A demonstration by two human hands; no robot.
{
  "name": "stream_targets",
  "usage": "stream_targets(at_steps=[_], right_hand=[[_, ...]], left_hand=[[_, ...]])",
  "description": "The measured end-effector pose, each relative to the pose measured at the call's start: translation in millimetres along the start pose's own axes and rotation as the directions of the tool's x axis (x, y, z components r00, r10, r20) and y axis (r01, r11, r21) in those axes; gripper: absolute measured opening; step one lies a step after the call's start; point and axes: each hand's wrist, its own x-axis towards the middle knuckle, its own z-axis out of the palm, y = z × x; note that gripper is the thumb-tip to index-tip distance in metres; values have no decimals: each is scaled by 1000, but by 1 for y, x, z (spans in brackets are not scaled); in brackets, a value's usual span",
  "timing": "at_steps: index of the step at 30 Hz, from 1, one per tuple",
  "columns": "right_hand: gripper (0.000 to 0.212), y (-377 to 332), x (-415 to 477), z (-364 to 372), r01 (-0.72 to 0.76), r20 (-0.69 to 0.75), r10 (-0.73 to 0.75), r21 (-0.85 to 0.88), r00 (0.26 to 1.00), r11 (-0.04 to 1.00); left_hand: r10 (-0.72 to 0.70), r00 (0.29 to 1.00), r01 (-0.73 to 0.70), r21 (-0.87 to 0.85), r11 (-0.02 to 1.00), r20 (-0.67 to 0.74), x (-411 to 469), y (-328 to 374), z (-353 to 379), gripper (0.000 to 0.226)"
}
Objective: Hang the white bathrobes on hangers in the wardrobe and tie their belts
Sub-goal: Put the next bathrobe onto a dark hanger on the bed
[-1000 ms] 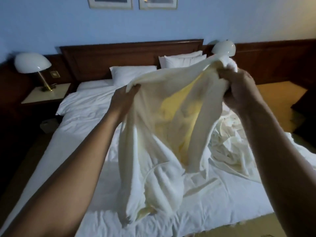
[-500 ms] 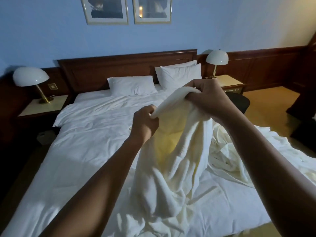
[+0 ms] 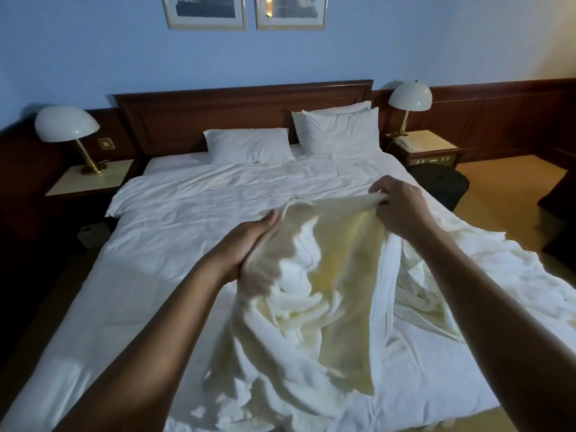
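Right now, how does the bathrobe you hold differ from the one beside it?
The held bathrobe is raised at its top edge, pinched by the right hand; the other bathrobe lies unheld on the bed. The held one is spread open, the other crumpled. Both are white.

Bathrobe (image 3: 311, 294) on bed (image 3: 156, 275)

Your right hand (image 3: 400, 208) pinches the top edge of a white bathrobe (image 3: 327, 291). Your left hand (image 3: 249, 247) lies against its left edge, fingers fairly straight; blur hides any grip. Below both hands the cloth drapes onto the bed (image 3: 171, 251). Just right of your right hand, a second bathrobe (image 3: 452, 275) lies crumpled
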Motion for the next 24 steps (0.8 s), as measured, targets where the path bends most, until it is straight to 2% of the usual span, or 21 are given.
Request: stream_targets(at_steps=[2,4,5,6,8,9,10,11,12,13,15,17,20,22,23,24], right_hand=[[48,4,-5,23,118,103,-114,-25,988,993],[63,-1,-17,50,332,250,-346,96,904,938],[69,-4,-21,61,385,316,-430,196,846,902],[64,-7,-21,72,394,353,-480,291,803,872],[23,-7,-8,89,350,343,-479,373,808,859],[21,-4,5,93,319,313,-458,406,832,856],[30,2,20,94,273,310,-431,442,847,854],[37,8,33,95,216,332,-401,476,854,853],[42,13,47,95,162,357,-374,501,856,850],[44,19,59,97,111,390,-352,520,851,847],[47,32,84,103,-29,442,-298,598,846,801],[48,45,109,110,-199,472,-237,701,849,685],[45,61,139,117,-358,560,-234,744,795,563],[38,63,149,124,-365,623,-309,716,718,595],[32,61,152,129,-348,660,-337,683,672,643],[29,57,152,133,-320,692,-374,655,617,684]], left_hand=[[-64,990,94,-241,966,128,4,8,7,51],[-79,976,128,-237,963,203,15,11,11,49],[-84,965,133,-190,973,247,21,13,16,46],[-107,959,148,-141,979,263,29,14,20,42],[-147,957,143,33,989,252,47,11,24,31],[-158,964,126,155,980,214,58,10,24,22],[-136,979,81,321,944,153,72,6,20,12],[-97,991,40,503,864,87,88,-4,14,18],[-59,998,29,669,742,22,105,-18,6,27],[12,998,35,780,624,-54,119,-31,1,31],[185,967,48,842,537,-174,142,-58,-5,32],[280,918,73,815,575,-280,155,-78,-10,16],[198,889,163,690,705,-412,172,-97,-16,33],[143,916,151,650,745,-376,182,-94,-6,20],[145,930,104,621,776,-337,189,-90,3,22],[155,941,51,579,813,-300,197,-87,13,33]])
